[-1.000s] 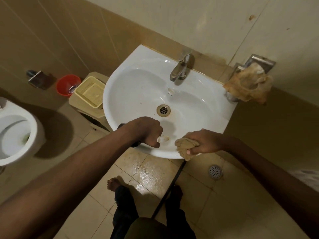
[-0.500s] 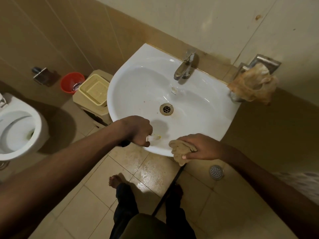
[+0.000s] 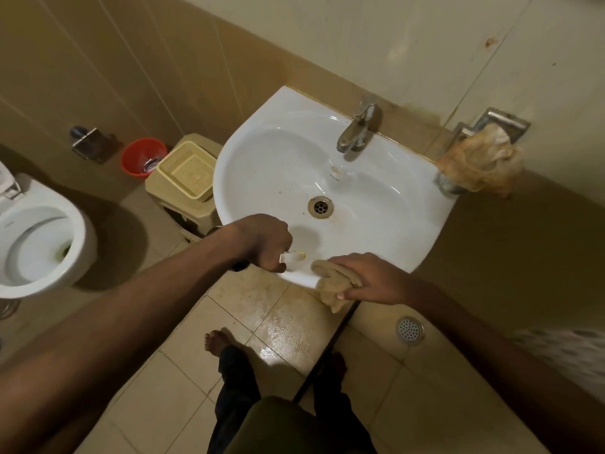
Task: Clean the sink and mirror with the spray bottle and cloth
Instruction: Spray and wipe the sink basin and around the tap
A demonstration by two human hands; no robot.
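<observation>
A white wall-hung sink [image 3: 271, 152] with a chrome tap [image 3: 358, 129] and a drain [image 3: 320, 207] fills the middle of the view. My left hand [image 3: 265, 240] hovers over the sink's near rim, curled round the spray bottle [image 3: 293, 256]; only the white nozzle shows, pointing right. My right hand [image 3: 366, 280] grips a crumpled tan cloth [image 3: 330, 283] and holds it against the front edge of the sink. Brown specks dot the basin. No mirror is in view.
Another tan rag [image 3: 481, 162] lies on a metal holder [image 3: 504, 121] on the wall right of the sink. A beige bin [image 3: 188, 173] and a red bucket [image 3: 142, 155] stand left of the sink, a toilet [image 3: 36, 244] further left. A floor drain [image 3: 409, 329] sits below right.
The camera has shifted, so the sink sits further right in the frame. Both hands stay at the sink's front rim; the cloth hand has slid slightly along the edge.
</observation>
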